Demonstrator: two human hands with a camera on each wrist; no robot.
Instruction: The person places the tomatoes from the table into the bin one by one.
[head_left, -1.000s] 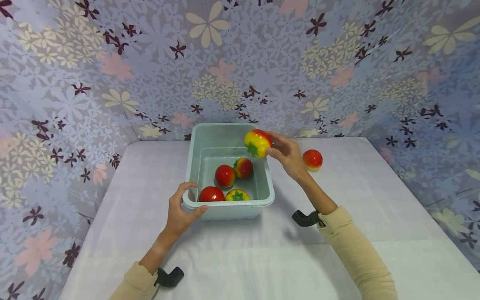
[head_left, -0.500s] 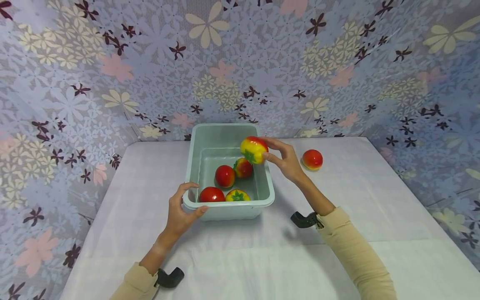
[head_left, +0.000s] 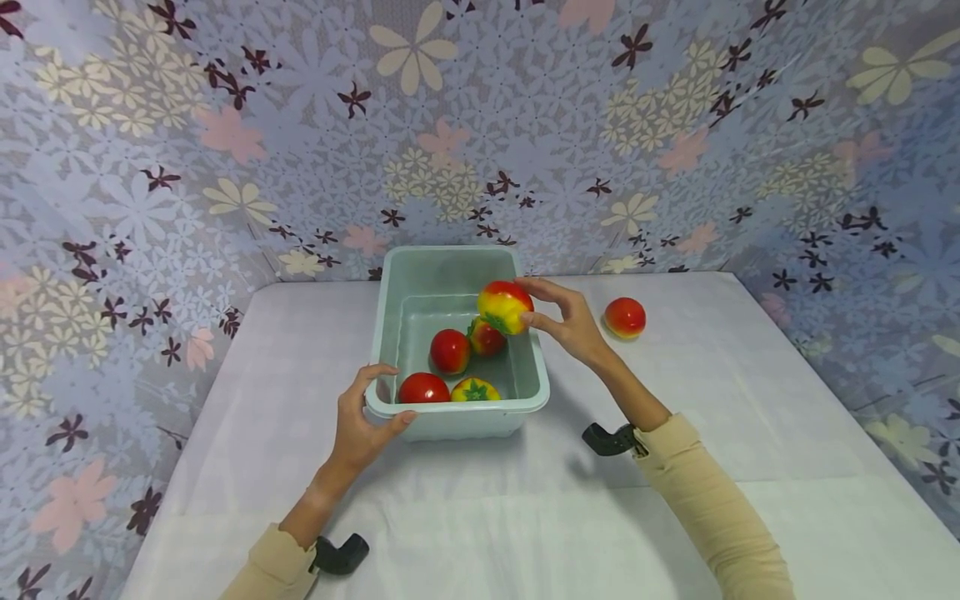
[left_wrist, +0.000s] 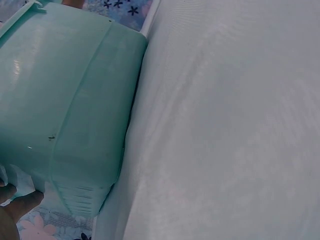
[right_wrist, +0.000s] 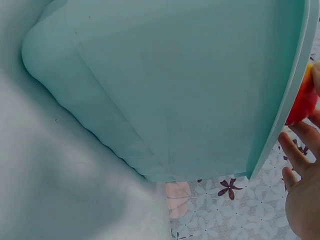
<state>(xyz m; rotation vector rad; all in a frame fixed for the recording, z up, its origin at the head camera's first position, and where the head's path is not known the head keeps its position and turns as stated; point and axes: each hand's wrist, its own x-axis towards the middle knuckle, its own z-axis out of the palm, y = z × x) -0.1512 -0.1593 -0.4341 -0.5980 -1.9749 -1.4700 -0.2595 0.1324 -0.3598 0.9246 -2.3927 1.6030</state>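
Observation:
In the head view, a pale green plastic bin [head_left: 457, 408] stands on the white-covered table. My left hand [head_left: 360, 421] grips its near left corner, thumb along the front and fingers over the rim. My right hand [head_left: 566, 321] pinches a tomato-like red-and-yellow fruit [head_left: 504, 305] with a green leafy top, above the bin's right side. Inside lie a red fruit [head_left: 450, 351], another leafy one [head_left: 490, 335] partly covered by the held one, a red one [head_left: 423, 388] and a yellow-topped one [head_left: 475, 390]. The right wrist view shows the held fruit [right_wrist: 301, 102] behind the rim.
One more red fruit [head_left: 625, 317] rests on the table [head_left: 675, 392] right of the bin. A flowered cloth [head_left: 480, 125] hangs behind the table and at both sides. The bin's outer wall [left_wrist: 75, 100] fills much of the left wrist view.
My right hand has brought the fruit lower and slightly left, further over the bin, tipping its leafy top downward. The left hand has stayed on the rim.

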